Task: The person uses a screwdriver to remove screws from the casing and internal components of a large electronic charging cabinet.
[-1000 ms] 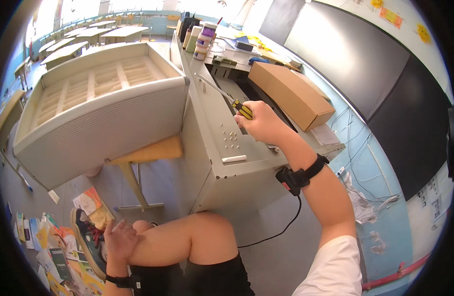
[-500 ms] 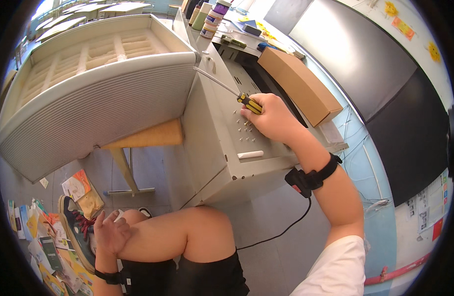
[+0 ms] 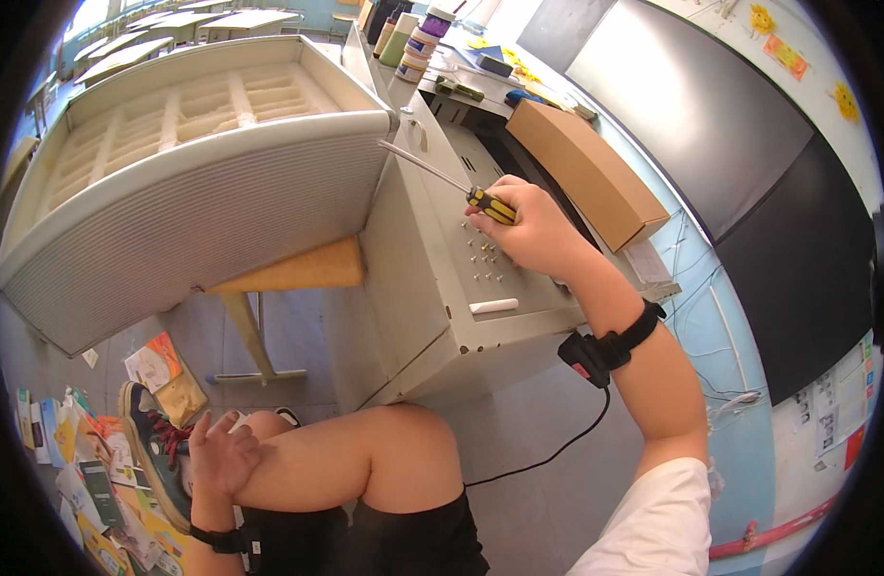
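In the head view, our right hand (image 3: 524, 223) was clenched around the yellow and black handle of a screwdriver (image 3: 492, 205), its long shaft pointing out to the left. The screwdriver was above the grey surface (image 3: 538, 298), slanting toward the right end of a big ribbed case (image 3: 212, 206); we could not tell whether its tip touched the case or only passed in front of it. Our left hand (image 3: 225, 455) was released and empty, fingers spread and slightly curled, at the bent leg (image 3: 317, 461) and seemingly resting on it.

Close by the right hand, a small group of screws (image 3: 485, 247) lay loose on the surface, with a white stick (image 3: 494, 306) just nearer to us. To our mind, handling the tool well there meant keeping the wrist high, so that the knuckles did not brush the screws and scatter them. The long shaft seemed to ask for a firm hold and small, slow movements, since a slight swing at the handle carried the tip widely. The case appeared to rest on a yellow seat (image 3: 303, 264), so we thought it unwise to press the tool against it while the left hand gave no support.
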Demonstrator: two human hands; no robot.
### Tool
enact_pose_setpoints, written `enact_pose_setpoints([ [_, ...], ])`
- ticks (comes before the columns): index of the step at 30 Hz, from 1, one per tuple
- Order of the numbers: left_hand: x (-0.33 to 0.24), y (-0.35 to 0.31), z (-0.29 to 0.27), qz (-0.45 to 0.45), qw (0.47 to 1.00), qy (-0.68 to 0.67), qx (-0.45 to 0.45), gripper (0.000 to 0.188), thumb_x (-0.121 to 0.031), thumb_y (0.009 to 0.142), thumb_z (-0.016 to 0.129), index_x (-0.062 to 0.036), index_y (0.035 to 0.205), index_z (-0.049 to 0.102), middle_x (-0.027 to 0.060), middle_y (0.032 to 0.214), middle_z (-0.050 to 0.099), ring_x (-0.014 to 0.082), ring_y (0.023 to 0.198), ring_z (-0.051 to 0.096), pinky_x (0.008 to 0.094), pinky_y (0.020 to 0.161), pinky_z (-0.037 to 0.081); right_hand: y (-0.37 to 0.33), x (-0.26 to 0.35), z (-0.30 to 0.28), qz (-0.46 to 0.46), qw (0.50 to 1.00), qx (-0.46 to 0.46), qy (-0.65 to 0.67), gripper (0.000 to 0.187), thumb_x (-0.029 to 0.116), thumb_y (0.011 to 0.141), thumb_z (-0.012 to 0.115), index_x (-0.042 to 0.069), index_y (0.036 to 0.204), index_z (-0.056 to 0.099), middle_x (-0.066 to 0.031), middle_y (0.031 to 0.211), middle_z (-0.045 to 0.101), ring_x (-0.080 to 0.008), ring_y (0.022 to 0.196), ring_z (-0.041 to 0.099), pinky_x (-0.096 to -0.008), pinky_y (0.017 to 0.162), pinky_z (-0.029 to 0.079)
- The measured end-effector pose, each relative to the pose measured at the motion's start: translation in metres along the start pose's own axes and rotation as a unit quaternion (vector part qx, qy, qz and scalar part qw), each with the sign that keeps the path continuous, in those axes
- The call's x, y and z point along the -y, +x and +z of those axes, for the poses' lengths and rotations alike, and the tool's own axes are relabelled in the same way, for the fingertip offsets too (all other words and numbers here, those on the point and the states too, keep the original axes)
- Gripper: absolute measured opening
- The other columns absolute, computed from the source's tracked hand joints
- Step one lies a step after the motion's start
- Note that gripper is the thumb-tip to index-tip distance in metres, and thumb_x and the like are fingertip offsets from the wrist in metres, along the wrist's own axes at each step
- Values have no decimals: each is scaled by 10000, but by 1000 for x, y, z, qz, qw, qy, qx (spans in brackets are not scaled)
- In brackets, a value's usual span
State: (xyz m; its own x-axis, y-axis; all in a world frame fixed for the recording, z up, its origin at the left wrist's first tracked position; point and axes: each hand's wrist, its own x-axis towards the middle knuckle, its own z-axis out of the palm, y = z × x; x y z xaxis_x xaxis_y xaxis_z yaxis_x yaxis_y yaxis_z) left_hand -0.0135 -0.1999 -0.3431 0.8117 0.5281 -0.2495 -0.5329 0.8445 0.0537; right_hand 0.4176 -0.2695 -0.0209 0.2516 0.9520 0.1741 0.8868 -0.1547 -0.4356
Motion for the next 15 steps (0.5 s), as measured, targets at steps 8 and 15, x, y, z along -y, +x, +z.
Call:
enact_pose_setpoints([
  [8, 1, -2, -1, 4, 1000, 4, 28, 505, -457, 991, 460, -11, 1166, 621, 76, 826, 554, 192, 779, 510, 356, 729, 435, 6, -9, 3, -12, 999, 30, 4, 181, 152, 898, 700, -2, 991, 678, -106, 953, 576, -233, 848, 576, -344, 790, 464],
  [15, -1, 0, 3, -2, 1000, 10, -22, 456, -469, 951, 513, -48, 1082, 633, 37, 732, 474, 184, 723, 460, 344, 660, 413, 2, -8, 4, -48, 998, 20, -33, 204, 174, 896, 689, 0, 1002, 685, -154, 912, 566, -321, 847, 578, -383, 783, 462],
])
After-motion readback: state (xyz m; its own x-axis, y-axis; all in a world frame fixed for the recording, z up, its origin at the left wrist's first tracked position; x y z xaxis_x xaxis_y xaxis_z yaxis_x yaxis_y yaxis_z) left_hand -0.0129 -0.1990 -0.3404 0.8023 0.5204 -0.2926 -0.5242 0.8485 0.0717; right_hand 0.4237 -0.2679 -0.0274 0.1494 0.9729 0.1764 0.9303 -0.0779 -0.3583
